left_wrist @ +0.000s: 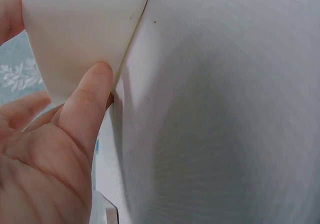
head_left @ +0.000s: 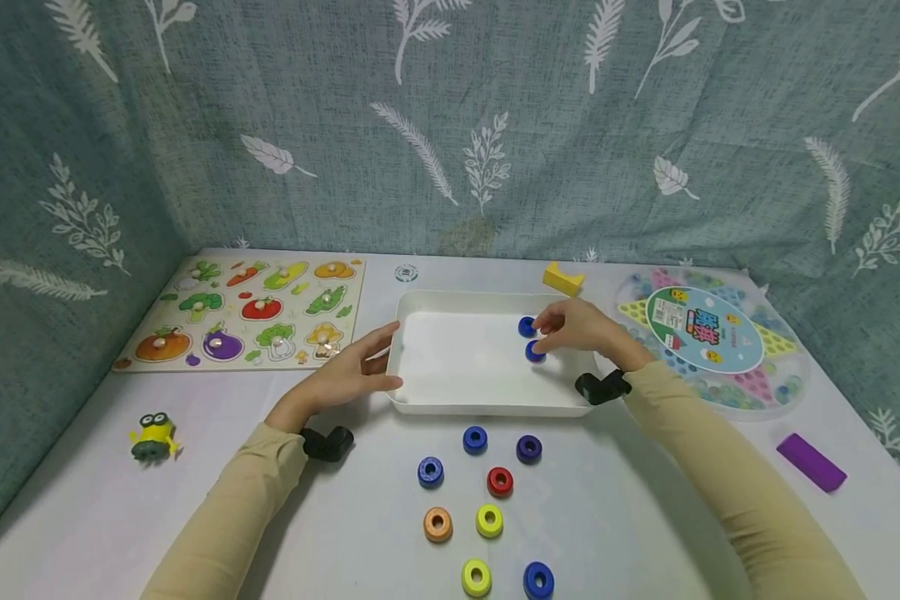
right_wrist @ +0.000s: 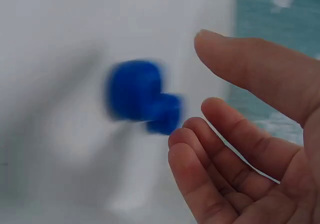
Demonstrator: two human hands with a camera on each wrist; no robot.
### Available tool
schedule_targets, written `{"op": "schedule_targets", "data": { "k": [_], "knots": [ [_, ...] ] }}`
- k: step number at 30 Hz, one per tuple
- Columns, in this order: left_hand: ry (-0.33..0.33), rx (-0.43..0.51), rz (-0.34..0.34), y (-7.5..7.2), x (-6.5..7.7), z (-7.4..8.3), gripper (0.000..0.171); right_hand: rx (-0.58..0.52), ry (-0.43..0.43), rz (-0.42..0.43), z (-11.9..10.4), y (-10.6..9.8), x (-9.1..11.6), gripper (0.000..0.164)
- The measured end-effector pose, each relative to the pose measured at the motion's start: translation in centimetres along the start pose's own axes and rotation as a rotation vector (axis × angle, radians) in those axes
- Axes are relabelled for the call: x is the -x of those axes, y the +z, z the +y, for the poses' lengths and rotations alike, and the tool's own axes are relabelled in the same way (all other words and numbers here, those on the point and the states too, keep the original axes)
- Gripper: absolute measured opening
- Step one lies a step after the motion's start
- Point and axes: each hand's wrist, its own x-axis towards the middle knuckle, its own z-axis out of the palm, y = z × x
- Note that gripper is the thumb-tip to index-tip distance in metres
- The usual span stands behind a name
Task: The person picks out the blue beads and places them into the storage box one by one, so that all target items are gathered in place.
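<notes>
In the head view a shallow white tray (head_left: 457, 358) lies on the table. My left hand (head_left: 348, 372) is spread at the tray's left end, and in the left wrist view its thumb (left_wrist: 90, 97) rests against the outer wall. Two blue rings (head_left: 536, 351) sit inside the tray near its right end. Just over them is my right hand (head_left: 579, 327), thumb and fingers parted. The right wrist view, somewhat blurred, has the blue rings (right_wrist: 134, 89) beyond the fingertips, with nothing between thumb and fingers.
Several loose rings, among them a red ring (head_left: 500, 482) and an orange ring (head_left: 438, 525), lie before the tray. A vegetable puzzle board (head_left: 243, 333) and minion figure (head_left: 154, 438) are left. Rightward are a yellow block (head_left: 562, 280), a round game box (head_left: 705, 329) and a purple block (head_left: 812, 462).
</notes>
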Motion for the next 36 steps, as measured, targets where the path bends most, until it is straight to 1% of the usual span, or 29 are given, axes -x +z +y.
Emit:
{"op": "schedule_targets", "data": {
  "k": [4,6,8,11,13,15,19,23,28,31,34,36],
  "knots": [
    [-0.001,-0.016,0.015,-0.2,0.0,0.1,0.086,-0.066,-0.092,0.067,-1.4,-1.3,2.6,0.041],
    [-0.008,-0.022,0.02,-0.3,0.1,0.1,0.086,-0.07,-0.152,0.103,-2.3,-1.4,4.1,0.04],
    [-0.014,-0.023,0.022,-0.4,0.1,0.2,0.086,-0.067,-0.217,0.127,-3.1,-0.9,5.7,0.038],
    [-0.018,-0.02,0.025,-0.5,0.1,0.2,0.087,-0.065,-0.317,0.133,-3.6,0.7,8.1,0.036],
    [-0.014,-0.014,0.024,-0.6,0.0,0.2,0.087,-0.079,-0.359,0.102,-3.5,2.2,9.7,0.036],
    [-0.01,-0.011,0.022,-0.6,-0.1,0.2,0.088,-0.113,-0.369,0.046,-3.2,3.8,11.1,0.035],
    [-0.008,-0.006,0.013,-0.5,-0.2,0.2,0.087,-0.216,-0.315,-0.088,-2.4,6.8,13.6,0.036],
    [-0.012,-0.011,0.011,-0.4,-0.3,0.3,0.087,-0.3,-0.286,-0.187,-1.3,9.1,15.4,0.037],
    [-0.027,-0.025,0.017,-0.3,-0.3,0.4,0.087,-0.329,-0.277,-0.286,-0.4,11.0,16.5,0.036],
    [-0.03,-0.029,0.017,-0.2,-0.3,0.4,0.087,-0.328,-0.315,-0.315,-0.1,11.6,16.8,0.034],
    [-0.028,-0.021,0.012,0.0,-0.2,0.2,0.087,-0.338,-0.335,-0.345,0.1,11.9,16.9,0.031],
    [-0.024,-0.016,0.007,0.2,-0.2,0.1,0.087,-0.339,-0.333,-0.361,0.2,12.1,17.0,0.029]
  ]
}}
